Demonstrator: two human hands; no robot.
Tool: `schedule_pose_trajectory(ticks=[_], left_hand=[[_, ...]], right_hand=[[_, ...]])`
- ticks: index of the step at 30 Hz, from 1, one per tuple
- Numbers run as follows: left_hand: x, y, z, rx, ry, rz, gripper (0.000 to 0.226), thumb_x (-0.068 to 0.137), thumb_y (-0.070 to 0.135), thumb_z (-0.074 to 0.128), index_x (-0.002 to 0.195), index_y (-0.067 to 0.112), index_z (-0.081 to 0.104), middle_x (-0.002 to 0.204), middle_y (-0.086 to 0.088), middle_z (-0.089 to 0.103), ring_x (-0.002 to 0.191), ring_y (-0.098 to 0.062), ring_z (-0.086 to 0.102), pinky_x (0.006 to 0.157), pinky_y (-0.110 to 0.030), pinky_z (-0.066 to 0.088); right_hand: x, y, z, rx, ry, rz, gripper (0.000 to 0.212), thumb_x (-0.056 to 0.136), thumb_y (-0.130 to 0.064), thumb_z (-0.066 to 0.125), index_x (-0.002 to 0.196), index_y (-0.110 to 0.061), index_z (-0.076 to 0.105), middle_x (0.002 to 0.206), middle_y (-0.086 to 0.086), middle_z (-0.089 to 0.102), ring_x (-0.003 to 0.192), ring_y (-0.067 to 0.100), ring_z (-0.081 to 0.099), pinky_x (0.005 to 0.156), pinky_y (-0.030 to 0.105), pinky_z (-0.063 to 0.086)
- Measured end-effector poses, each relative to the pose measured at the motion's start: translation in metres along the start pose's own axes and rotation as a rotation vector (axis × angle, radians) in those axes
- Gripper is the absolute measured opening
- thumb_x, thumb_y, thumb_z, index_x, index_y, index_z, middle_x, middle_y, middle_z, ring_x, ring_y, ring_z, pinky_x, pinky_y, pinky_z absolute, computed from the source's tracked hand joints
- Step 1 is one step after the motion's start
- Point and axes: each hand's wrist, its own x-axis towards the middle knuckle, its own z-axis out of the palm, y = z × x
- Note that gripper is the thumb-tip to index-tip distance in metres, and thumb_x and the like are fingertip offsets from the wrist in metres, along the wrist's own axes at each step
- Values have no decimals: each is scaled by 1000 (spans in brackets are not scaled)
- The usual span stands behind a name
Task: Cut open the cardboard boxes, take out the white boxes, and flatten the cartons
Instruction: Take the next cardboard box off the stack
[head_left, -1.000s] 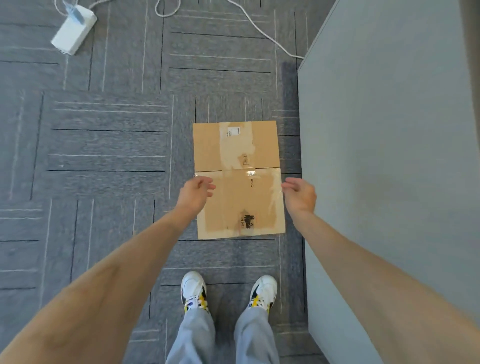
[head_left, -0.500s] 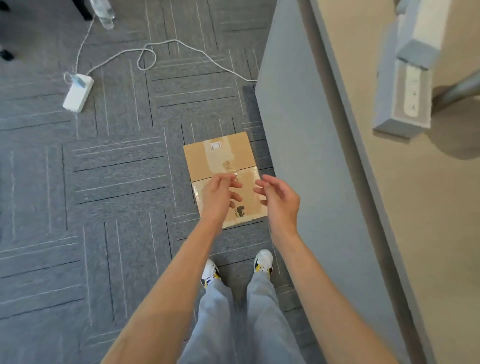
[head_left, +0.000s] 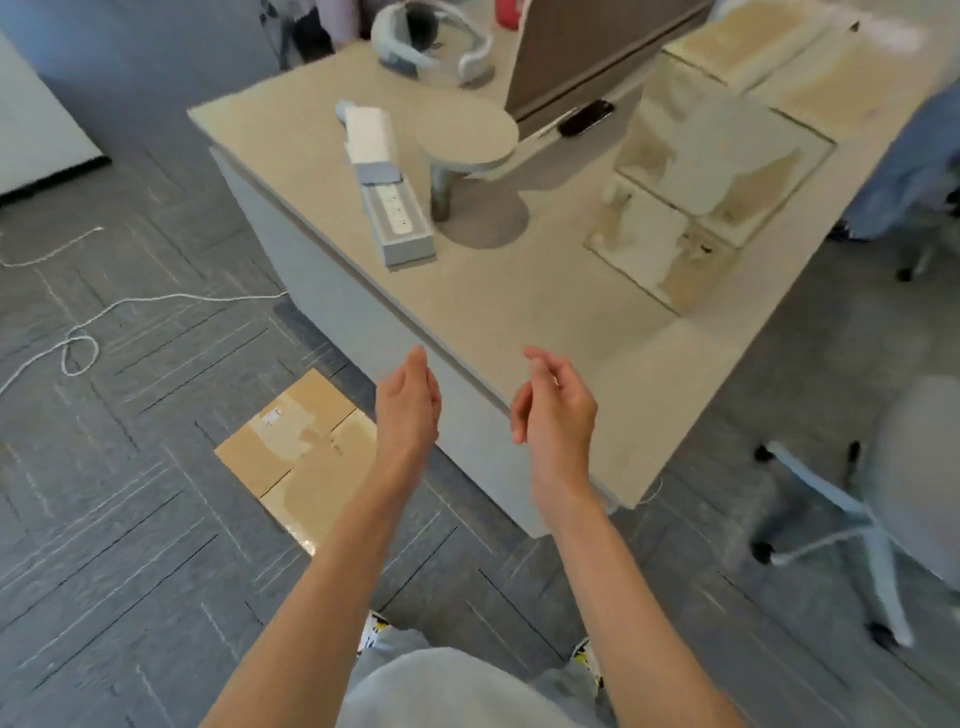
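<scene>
Both hands empty, fingers loose: left hand (head_left: 408, 402), right hand (head_left: 556, 410). Taped cartons (head_left: 722, 156) on desk (stiff, probably light): grip opposite side walls.

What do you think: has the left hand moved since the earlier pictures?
Yes. The left hand has lifted off the carton, up toward the desk edge.

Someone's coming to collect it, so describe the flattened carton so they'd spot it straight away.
Find the beige-topped desk; on the grey carpet at the foot of its grey side panel lies the flattened carton. It is the only brown cardboard lying flat on the floor, with pale tape patches, unlike the boxes stacked up on the desk.
</scene>
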Motion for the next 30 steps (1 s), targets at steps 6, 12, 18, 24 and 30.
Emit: schedule_pose_trajectory(ticks=[6,12,18,24,30], left_hand=[[-64,5,145,-14,-143,78,53,103,39,33,52,23,29,45,5,26,41,-11,21,39,-20,18],[-101,18,249,66,-317,173,30,103,24,36,79,13,49,61,0,50,49,-14,42,45,-26,31],[-83,49,309,96,-325,234,16,100,17,44,112,12,54,98,-4,64,83,-15,64,59,-32,56],[-16,72,349,31,-196,325,26,105,22,36,109,13,60,66,0,56,43,-14,37,38,-26,34],[48,113,390,-49,-190,307,39,106,34,31,110,13,63,74,-2,63,51,-13,52,45,-24,42]], right_hand=[[14,-28,-160,49,150,-51,24,103,-15,42,107,-15,65,49,0,47,41,13,37,41,25,32],[38,-68,-272,104,167,-130,18,101,-16,47,107,-16,64,56,2,53,45,13,42,46,24,37],[102,-100,-322,85,154,-201,15,99,-21,53,102,-12,65,60,3,57,53,14,51,44,24,38],[189,-126,-328,-136,88,-217,47,105,-40,31,77,-11,56,44,1,42,36,11,39,43,22,36],[288,-170,-314,-292,-40,-283,34,104,-13,37,135,-25,44,104,-4,64,76,11,67,63,29,55]])
